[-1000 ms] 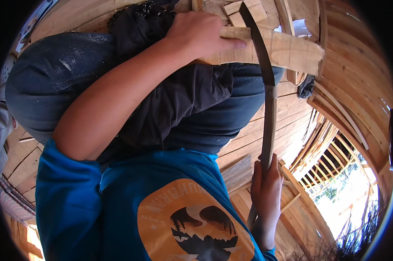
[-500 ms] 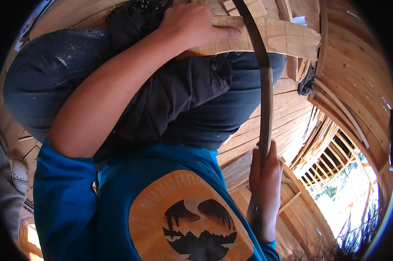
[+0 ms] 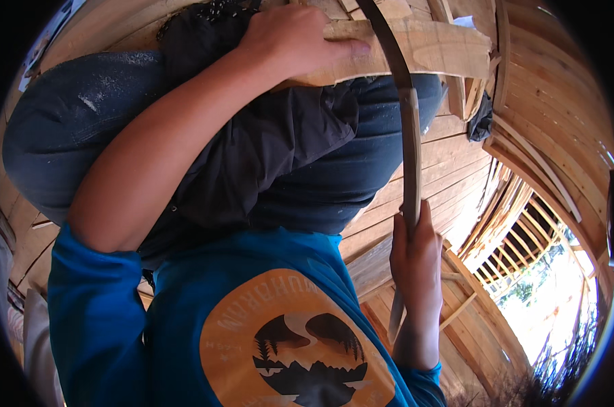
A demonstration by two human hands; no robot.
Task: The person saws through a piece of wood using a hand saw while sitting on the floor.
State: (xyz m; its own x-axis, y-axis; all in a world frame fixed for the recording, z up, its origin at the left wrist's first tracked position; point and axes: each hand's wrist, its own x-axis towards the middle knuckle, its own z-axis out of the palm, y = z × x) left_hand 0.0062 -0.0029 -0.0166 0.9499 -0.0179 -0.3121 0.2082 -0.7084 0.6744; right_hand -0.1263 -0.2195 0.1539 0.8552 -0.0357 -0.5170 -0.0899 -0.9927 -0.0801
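A pale wooden board [image 3: 442, 49] with one curved edge lies crosswise over my knees at the top of the view. My left hand [image 3: 290, 39] grips its left part, the thumb stretched along the near face and the other fingers mostly hidden. In my right hand [image 3: 417, 254] is a knife [image 3: 411, 146] with a long wooden handle, fingers wrapped round the lower part. Its dark, narrow blade [image 3: 390, 51] passes across the board to the right of my left thumb and runs out of the picture. Whether the edge bites into the wood, I cannot tell.
A dark cloth [image 3: 273, 146] covers my lap. Wood offcuts [image 3: 456, 95] and a black bag [image 3: 480, 119] lie beyond my right knee on the plank floor [image 3: 449, 159]. Curved plank walls [image 3: 551, 88] rise at the right. Another person's grey clothing [image 3: 39, 339] shows at the left.
My right hand and the knife have moved slightly up the picture, along the handle's length. The board and left hand sit a little higher and further left. The other person's pale clog has left view.
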